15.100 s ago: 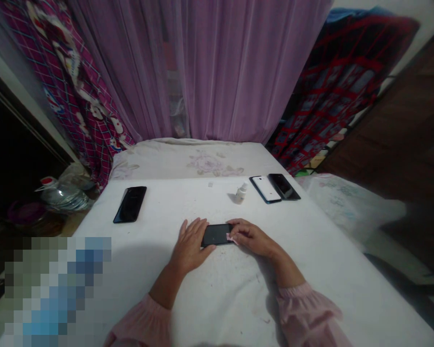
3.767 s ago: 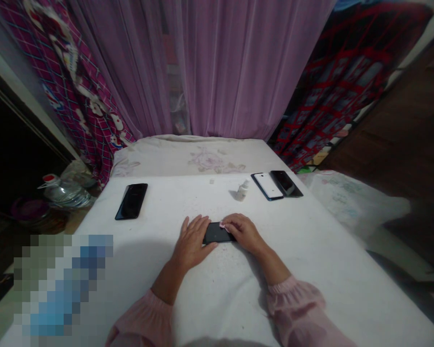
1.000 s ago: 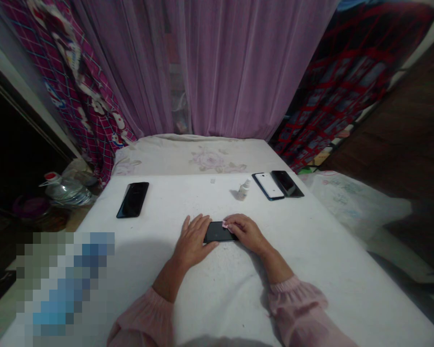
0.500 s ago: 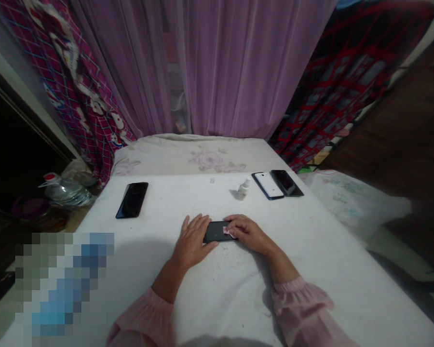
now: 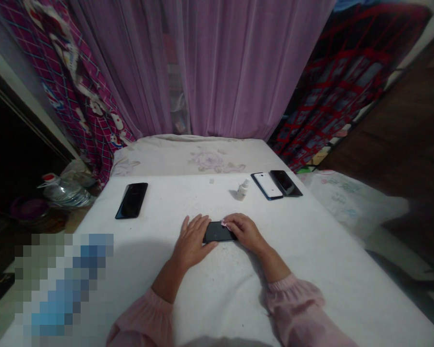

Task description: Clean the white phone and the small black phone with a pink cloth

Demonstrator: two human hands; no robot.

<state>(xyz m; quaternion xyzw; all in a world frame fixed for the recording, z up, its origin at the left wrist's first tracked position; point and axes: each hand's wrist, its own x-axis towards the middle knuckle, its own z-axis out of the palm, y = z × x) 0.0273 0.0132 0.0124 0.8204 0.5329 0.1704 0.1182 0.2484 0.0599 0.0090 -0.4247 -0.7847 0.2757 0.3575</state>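
L hand [image 5: 192,241], fingers spread, braces dark phone [image 5: 217,232] flat on white cloth [image 5: 217,294], near side of btl [image 5: 242,190], as R hand [image 5: 245,232] pinches pink scrap [image 5: 223,223] atop; phone could skid w/ uneven pressure.

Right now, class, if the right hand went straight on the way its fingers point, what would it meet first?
Probably the left hand, resting at the opposite end of the dark phone, though depth is unclear.

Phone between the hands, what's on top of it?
A pink cloth in the right hand; the left hand touches the phone at its left end. What they cover is hidden.
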